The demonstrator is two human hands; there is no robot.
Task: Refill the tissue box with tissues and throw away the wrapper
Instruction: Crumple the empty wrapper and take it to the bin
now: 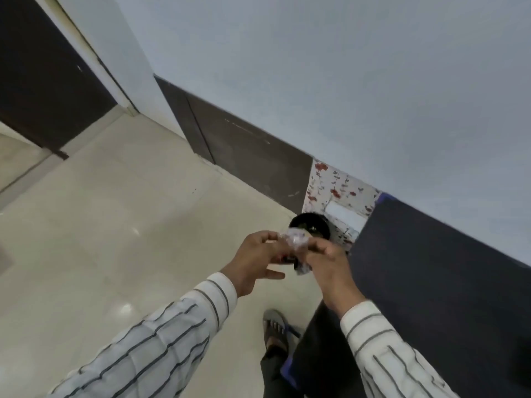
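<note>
A crumpled clear plastic wrapper is pinched between both hands at chest height. My left hand grips its left side with thumb and fingers. My right hand holds its right side and lower end. Just beyond and below the hands stands a round black bin on the floor, its opening partly hidden by the wrapper and fingers. No tissue box is in view.
A floral-patterned panel with a white patch stands behind the bin against the wall. A dark blue surface fills the right side. Glossy cream floor tiles spread left. My sandalled foot is below the hands.
</note>
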